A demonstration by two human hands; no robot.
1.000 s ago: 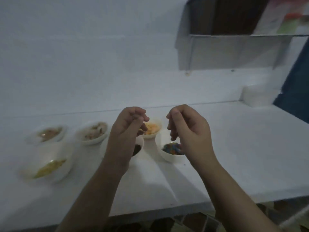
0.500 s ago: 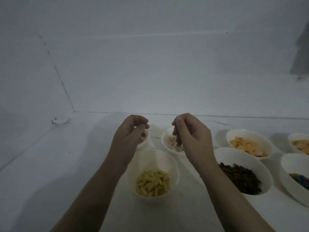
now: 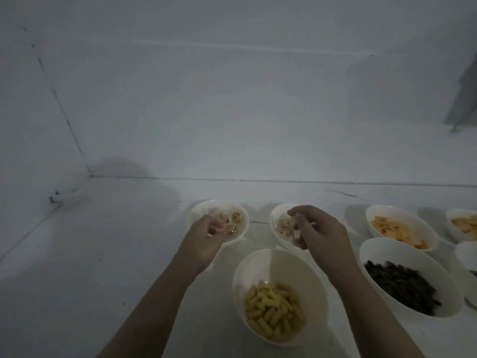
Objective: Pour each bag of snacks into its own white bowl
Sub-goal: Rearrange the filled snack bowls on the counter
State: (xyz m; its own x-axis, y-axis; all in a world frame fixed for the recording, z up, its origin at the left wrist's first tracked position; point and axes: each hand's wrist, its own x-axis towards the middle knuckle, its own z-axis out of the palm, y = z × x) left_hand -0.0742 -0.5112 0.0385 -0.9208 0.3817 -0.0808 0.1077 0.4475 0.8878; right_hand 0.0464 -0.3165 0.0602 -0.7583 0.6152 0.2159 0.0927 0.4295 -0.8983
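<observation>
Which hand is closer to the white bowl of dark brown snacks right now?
Right. The right hand is just left of the white bowl of dark brown snacks; the left hand sits farther left, over the far-left bowl.

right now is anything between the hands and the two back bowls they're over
Nothing visible. The left hand is at the rim of the far left bowl; the right hand overlaps the next bowl. No bag shows.

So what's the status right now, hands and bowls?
Left hand and right hand curled over two far bowls, contents of grip unclear. Yellow-stick bowl filled. No bag visible.
</observation>
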